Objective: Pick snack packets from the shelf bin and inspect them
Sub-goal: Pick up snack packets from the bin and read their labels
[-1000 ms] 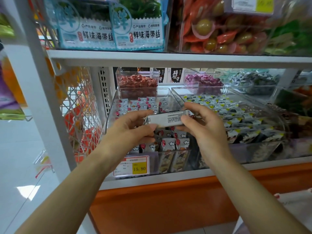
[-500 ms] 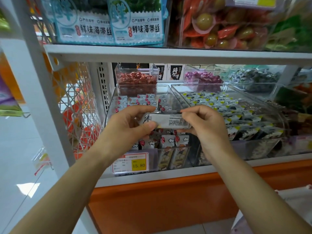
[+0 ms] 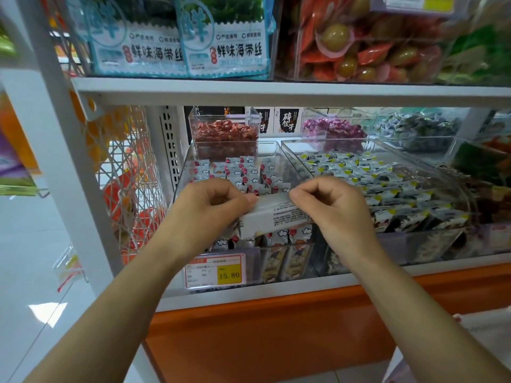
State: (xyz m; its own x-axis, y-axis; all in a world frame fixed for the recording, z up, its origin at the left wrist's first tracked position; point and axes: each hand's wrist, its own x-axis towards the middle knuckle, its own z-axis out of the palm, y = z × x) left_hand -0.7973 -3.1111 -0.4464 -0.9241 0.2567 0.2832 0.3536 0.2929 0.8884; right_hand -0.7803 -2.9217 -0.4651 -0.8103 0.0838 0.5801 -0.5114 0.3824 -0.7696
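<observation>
Inspection stage, head view. One snack packet (image 3: 273, 217) is out of the shelf bin (image 3: 276, 246) and is held just above the bin's front part, its pale printed face turned toward the camera and slightly tilted. The left hand (image 3: 210, 208) pinches the packet's left end between thumb and curled fingers. The right hand (image 3: 331, 208) pinches the right end in the same way. Neither hand is spread.

Progress, as judged: the pick of this packet is done and its reading is under way. Many like packets (image 3: 243, 170) remain standing in the bin, so most of the task appears left: finishing this check, disposing of the packet, then drawing further ones.

Surroundings: a price tag (image 3: 214, 272) hangs on the bin's front wall. A box of red sweets (image 3: 225, 134) stands directly behind the bin. A second clear bin (image 3: 414, 244) of yellow-marked packets lies just to the right of the bin. A wire mesh panel (image 3: 130, 175) stands to the bin's left.

Obstructions: the upper shelf board (image 3: 276, 91) overhangs the bin and limits room above it. The hands and held packet hide the bin's front rows.
</observation>
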